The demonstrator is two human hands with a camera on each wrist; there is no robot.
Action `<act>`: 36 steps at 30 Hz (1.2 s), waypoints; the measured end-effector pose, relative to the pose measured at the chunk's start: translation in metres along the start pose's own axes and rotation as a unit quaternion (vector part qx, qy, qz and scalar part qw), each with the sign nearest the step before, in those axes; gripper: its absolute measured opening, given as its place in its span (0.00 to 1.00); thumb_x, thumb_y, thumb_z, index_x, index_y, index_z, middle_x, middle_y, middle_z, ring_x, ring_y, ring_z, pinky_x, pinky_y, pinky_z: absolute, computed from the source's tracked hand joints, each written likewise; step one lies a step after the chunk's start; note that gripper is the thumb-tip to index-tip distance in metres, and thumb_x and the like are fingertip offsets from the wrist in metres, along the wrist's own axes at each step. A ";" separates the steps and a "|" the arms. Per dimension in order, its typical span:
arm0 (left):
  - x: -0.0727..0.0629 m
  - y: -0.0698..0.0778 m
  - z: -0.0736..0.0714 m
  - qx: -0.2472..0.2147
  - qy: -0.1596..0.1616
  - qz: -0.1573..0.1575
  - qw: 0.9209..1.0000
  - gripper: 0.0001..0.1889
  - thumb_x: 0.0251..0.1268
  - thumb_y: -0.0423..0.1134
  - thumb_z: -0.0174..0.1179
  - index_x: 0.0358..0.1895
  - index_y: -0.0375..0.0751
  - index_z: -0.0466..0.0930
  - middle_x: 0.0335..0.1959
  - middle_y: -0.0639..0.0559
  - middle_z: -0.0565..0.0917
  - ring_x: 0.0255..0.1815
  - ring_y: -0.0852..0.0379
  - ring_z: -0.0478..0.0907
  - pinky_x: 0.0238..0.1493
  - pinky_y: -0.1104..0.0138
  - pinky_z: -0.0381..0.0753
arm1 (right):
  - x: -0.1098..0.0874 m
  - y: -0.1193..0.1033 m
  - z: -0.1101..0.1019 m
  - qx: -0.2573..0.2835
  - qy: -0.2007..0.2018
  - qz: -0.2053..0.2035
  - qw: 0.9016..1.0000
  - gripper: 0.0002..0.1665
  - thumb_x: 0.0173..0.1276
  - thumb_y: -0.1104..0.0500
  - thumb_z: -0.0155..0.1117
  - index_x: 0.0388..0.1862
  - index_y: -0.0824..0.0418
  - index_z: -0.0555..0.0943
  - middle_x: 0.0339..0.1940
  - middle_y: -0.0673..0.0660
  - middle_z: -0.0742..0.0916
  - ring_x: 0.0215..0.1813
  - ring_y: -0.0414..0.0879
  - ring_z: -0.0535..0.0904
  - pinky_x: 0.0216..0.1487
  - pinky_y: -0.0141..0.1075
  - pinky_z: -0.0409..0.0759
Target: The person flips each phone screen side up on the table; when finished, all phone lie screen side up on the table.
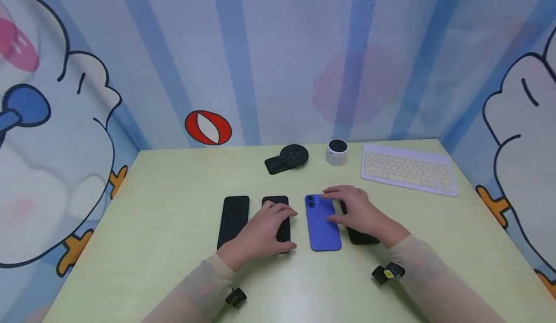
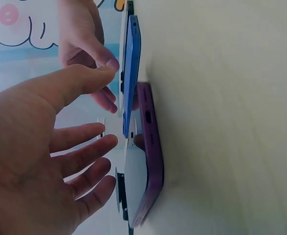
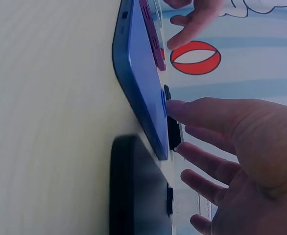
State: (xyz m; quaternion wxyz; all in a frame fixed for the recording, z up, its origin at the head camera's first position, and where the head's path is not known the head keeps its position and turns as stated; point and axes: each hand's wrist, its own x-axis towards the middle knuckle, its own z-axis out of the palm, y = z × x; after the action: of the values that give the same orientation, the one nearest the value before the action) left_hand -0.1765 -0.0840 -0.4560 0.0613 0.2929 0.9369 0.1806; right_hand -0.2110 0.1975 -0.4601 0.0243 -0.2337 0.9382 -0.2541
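Note:
Several phones lie in a row on the table. My left hand (image 1: pixel 265 229) hovers over a dark-screened phone (image 1: pixel 284 231), fingers spread and slightly bent; the left wrist view shows that phone's purple edge (image 2: pixel 153 142) and a gap between it and the hand. To its left is another black-screened phone (image 1: pixel 232 219). My right hand (image 1: pixel 354 212) is above a blue phone (image 1: pixel 322 233), which lies back up with its camera at the far left corner. Its thumb and fingertips overlap the blue phone, fingers loose. Partly under that hand is a black phone (image 1: pixel 364 238).
Toward the back of the table (image 1: pixel 173 183) lie a black round disc (image 1: pixel 294 155) on a flat black piece (image 1: pixel 277 165), a small white cylinder (image 1: pixel 336 155) with a dark top, and a white keyboard (image 1: pixel 408 171) at right. A printed curtain (image 1: pixel 286 72) hangs behind.

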 end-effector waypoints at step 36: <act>0.028 0.016 0.016 0.047 -0.009 0.000 0.999 0.43 0.47 0.64 0.78 0.68 0.48 0.80 0.69 0.52 0.79 0.61 0.51 0.68 0.61 0.58 0.73 | 0.006 0.026 -0.003 -0.007 -0.016 0.002 1.000 0.33 0.57 0.54 0.82 0.63 0.58 0.85 0.63 0.61 0.85 0.71 0.63 0.72 0.71 0.73 0.50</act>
State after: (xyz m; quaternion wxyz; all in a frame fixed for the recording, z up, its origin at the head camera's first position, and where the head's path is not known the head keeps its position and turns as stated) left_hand -0.1875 -0.0507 -0.4655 0.0555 0.2969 0.9439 0.1335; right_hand -0.2278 0.2164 -0.4702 0.0382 -0.2359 0.9400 -0.2435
